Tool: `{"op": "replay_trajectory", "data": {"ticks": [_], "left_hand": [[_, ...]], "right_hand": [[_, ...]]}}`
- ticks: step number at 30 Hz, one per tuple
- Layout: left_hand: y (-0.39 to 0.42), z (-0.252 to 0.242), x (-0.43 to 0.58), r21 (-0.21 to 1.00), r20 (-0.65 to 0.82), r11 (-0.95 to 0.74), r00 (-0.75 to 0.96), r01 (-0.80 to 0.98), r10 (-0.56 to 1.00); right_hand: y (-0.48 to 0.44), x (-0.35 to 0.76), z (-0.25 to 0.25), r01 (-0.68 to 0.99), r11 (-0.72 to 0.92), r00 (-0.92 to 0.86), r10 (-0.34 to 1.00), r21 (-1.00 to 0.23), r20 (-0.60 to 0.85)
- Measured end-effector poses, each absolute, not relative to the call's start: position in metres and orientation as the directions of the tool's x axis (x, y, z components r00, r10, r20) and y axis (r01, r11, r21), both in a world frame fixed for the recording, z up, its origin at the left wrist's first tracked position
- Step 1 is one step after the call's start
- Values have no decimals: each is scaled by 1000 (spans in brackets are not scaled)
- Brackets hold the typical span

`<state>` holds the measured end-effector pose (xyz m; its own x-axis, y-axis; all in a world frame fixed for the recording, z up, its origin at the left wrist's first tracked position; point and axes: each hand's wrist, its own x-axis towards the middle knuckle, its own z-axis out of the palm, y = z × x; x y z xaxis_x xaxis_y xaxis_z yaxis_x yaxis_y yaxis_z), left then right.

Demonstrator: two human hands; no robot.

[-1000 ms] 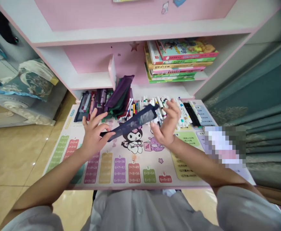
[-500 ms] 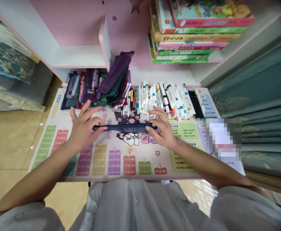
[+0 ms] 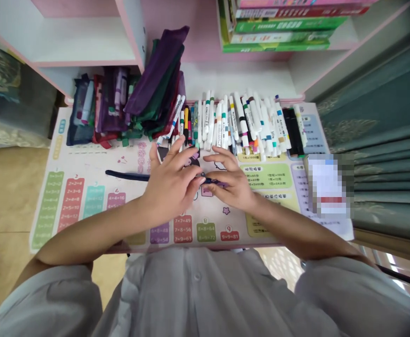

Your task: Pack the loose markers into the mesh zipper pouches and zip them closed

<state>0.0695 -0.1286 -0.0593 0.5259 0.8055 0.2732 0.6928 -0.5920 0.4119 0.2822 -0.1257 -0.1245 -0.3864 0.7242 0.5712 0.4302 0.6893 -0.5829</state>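
A dark navy zip pouch [image 3: 127, 176], seen edge-on as a narrow strip, is held level just above the printed desk mat. My left hand [image 3: 171, 187] pinches it near its right end, thumb and forefinger closed at what looks like the zipper pull. Just beside them, my right hand [image 3: 234, 182] grips that same end between thumb and fingers. The pouch's other end sticks out free to the left, passing behind my left hand. Beyond my hands lies a row of white markers [image 3: 222, 124] with coloured caps.
Filled mesh pouches [image 3: 81, 112] and a pile of purple, green and red mesh pouches [image 3: 159, 79] lie at the back left. Black markers [image 3: 292, 131] end the row. A blurred-out phone-like object [image 3: 327, 185] is at right. Books [image 3: 282, 28] are stacked on the shelf.
My left hand has moved right along the pouch, from its left end to its right end beside my right hand. The left end is now free. The view has tipped downward slightly.
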Motion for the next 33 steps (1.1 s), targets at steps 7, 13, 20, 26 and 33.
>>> {"op": "replay_trajectory", "data": {"ticks": [7,13,20,26,33], "left_hand": [[-124,-62,80,479,168,-519,507,708,846],[-122,-60,80,531,163,-498,494,686,854],[-122,-59,81,551,167,-475,468,686,868],[-123,-59,78,541,192,-488,464,685,865],[-119,-57,72,524,155,-483,479,701,864]], "right_hand": [[-124,277,-134,358,731,-364,682,-581,635],[-124,277,-132,383,728,-372,685,-569,626],[-124,280,-129,403,708,-387,706,-580,593],[-125,283,-128,472,621,-359,784,-626,507],[-125,286,-125,451,643,-336,765,-619,549]]}}
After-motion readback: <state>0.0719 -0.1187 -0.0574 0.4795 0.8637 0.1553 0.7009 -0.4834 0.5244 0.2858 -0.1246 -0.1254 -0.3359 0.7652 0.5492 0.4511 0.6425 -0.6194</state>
